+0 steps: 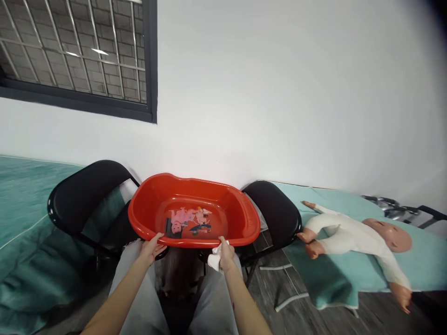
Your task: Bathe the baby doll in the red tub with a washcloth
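A red baby bathtub (195,186) with a printed picture on its inner floor rests across two black folding chairs in front of me. My left hand (153,247) grips the near rim on the left, thumb over the edge. Further right, my right hand (226,253) holds the same rim and also has a crumpled white cloth or tissue (214,258) in its fingers. The fingers under the rim are partly hidden.
Black chairs stand left (87,195) and right (274,209) of the tub. A baby doll (352,232) in white clothing lies on a green-covered bed (335,274) at right. Another green-covered bed (21,200) is at left. Behind rises a white wall (279,93) with a barred window (77,46).
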`<state>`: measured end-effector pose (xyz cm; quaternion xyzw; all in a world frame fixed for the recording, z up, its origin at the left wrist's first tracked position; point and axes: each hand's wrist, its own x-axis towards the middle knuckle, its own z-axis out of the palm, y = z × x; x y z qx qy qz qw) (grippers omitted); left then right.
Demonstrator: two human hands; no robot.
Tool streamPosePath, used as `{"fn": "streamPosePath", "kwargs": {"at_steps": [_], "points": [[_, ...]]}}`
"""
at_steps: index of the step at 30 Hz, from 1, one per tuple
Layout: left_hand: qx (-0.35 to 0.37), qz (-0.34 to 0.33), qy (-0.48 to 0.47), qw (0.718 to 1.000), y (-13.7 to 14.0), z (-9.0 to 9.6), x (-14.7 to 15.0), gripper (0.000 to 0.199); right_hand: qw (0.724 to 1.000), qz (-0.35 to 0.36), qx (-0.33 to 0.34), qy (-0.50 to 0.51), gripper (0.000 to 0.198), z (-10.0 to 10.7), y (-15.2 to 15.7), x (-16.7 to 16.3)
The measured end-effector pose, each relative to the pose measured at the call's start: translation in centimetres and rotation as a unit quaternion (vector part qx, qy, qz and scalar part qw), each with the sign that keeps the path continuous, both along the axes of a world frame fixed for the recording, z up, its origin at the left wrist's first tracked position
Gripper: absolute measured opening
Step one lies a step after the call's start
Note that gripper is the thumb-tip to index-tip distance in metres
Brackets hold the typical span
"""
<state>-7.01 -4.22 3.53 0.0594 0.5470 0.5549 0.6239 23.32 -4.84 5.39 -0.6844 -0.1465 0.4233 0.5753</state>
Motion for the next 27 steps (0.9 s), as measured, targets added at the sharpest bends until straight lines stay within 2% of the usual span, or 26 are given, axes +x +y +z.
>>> {"fn": "streamPosePath", "kwargs": {"at_steps": [4,7,10,13,15,18,20,22,24,27], "points": [[0.0,0.008,0.012,1.0,-1.4,-1.0,0.6,0.016,0.999,-0.026,-0.013,0.02,0.035,-1.4,-1.2,-0.4],[0.004,0.022,-0.003,1.0,-2.6,-2.4,0.9,0.012,0.996,-0.05,0.024,0.073,0.038,-3.3,-2.2,-0.6],[0.004,0.056,-0.036,0.998,-4.2,-4.1,1.2,0.011,0.986,-0.067,0.066,0.136,0.05,-4.9,-3.4,-0.6],[-0.002,0.057,-0.06,0.997,-5.4,-5.5,1.7,0.01,0.976,-0.061,0.069,0.197,0.056,-5.8,-4.4,-0.2],[-0.016,0.044,-0.061,0.997,-5.7,-6.1,2.2,0.011,0.967,-0.028,0.045,0.25,0.052,-6.1,-4.8,0.2],[-0.009,0.02,-0.087,0.996,-5.7,-6.3,2.8,0.024,0.953,-0.007,0.017,0.301,0.047,-6.4,-4.9,0.8],[0.003,0.012,-0.122,0.992,-5.6,-6.4,3.0,0.028,0.952,-0.013,0.016,0.305,0.046,-6.8,-4.8,1.0],[-0.003,0.02,-0.15,0.989,-5.6,-6.7,3.0,0.02,0.956,-0.01,0.018,0.293,0.04,-7.3,-4.6,1.1],[-0.013,0.03,-0.171,0.985,-5.7,-7.4,2.9,0.016,0.961,0.007,0.01,0.277,0.033,-7.9,-4.5,1.3],[-0.023,0.054,-0.199,0.978,-5.5,-8.6,2.4,0.02,0.963,0.043,-0.019,0.264,0.026,-8.9,-4.5,2.0]]}}
